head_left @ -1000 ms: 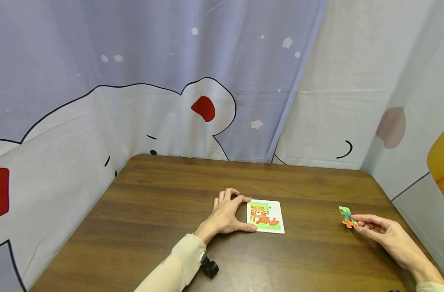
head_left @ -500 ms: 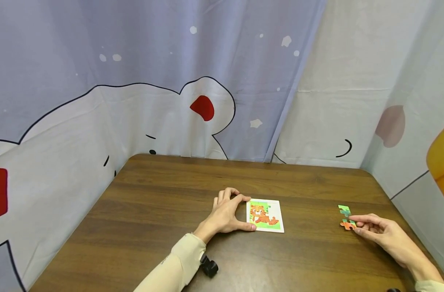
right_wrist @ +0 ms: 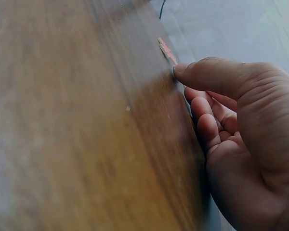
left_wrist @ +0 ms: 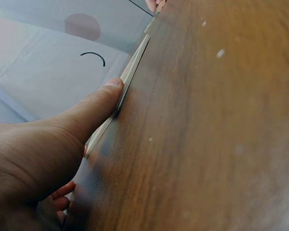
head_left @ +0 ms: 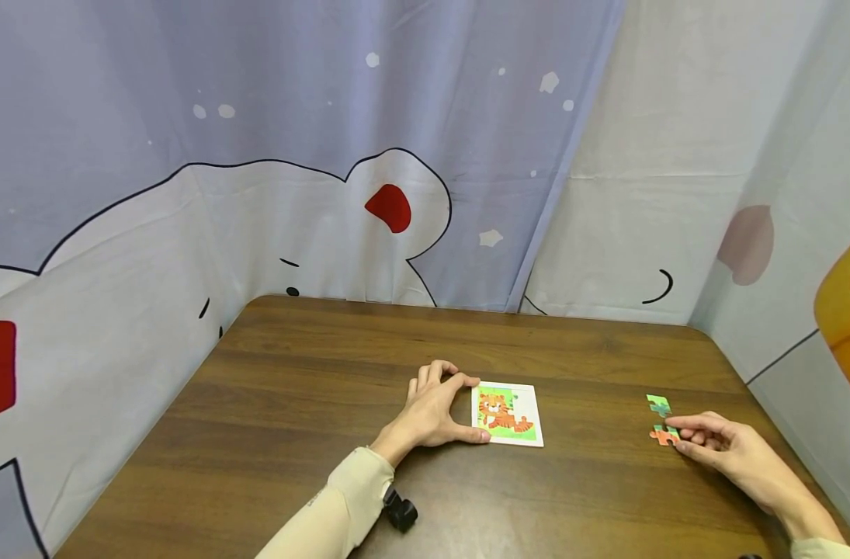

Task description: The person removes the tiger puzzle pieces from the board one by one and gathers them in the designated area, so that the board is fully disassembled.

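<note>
A small square jigsaw puzzle board (head_left: 527, 404) with a white rim and a tiger picture lies on the table; its upper right part shows bare white. My left hand (head_left: 430, 415) holds it by the left side, index finger at the far corner and thumb at the near one. In the left wrist view the thumb presses the edge of the board (left_wrist: 137, 58). To the right, my right hand (head_left: 735, 450) pinches an orange puzzle piece (head_left: 664, 437) between thumb and index finger. The right wrist view shows this piece (right_wrist: 167, 51) low at the tabletop. Just beyond it lies a green puzzle piece (head_left: 658, 404).
The brown wooden table (head_left: 327, 349) spreads under both hands. Printed curtains (head_left: 292, 217) hang along its back and sides. A black wrist camera (head_left: 400, 511) is strapped to the left forearm.
The orange piece has come away from the green piece, drawn a little toward me by my right hand, leaving a gap between them. My left hand and the board have stayed put.
</note>
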Demonstrator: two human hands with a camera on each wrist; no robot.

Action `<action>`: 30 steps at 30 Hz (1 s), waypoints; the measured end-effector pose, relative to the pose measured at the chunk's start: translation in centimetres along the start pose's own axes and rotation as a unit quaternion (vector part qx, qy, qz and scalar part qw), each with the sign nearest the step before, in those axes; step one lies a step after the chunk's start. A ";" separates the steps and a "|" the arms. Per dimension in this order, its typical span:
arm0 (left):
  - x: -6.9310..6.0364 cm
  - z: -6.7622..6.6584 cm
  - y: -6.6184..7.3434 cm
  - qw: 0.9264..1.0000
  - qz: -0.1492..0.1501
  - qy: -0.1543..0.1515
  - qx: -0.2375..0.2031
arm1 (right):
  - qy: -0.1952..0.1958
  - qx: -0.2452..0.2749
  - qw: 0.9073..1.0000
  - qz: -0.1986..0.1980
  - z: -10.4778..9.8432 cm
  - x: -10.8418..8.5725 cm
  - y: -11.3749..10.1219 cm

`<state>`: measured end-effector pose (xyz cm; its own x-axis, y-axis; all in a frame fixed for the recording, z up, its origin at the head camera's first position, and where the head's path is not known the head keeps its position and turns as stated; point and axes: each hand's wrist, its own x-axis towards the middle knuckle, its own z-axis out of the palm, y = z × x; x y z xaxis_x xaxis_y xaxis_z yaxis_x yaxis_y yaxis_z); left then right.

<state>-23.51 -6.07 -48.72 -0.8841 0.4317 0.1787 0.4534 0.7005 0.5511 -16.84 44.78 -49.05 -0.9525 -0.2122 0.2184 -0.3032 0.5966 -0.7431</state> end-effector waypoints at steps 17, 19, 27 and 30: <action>0.0 0.0 0.0 1.000 0.001 0.001 -0.001 | 0.005 -0.009 1.000 0.010 0.1 0.0 0.0; 0.0 0.1 -0.1 1.000 0.001 0.001 0.000 | 0.002 -0.011 1.000 0.013 0.1 -0.1 -0.2; 0.0 0.1 -0.2 1.000 -0.001 -0.001 0.002 | -0.005 -0.007 1.000 0.030 0.0 -0.1 -0.5; 0.0 0.1 -0.1 1.000 0.000 -0.002 0.007 | -0.001 -0.010 1.000 0.030 0.0 -0.1 -0.5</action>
<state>-23.59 -6.11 -48.88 -0.8842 0.4330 0.1755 0.4542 0.7086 0.5400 -16.59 44.48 -48.68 -0.9689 -0.1778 0.1721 -0.2463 0.6239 -0.7417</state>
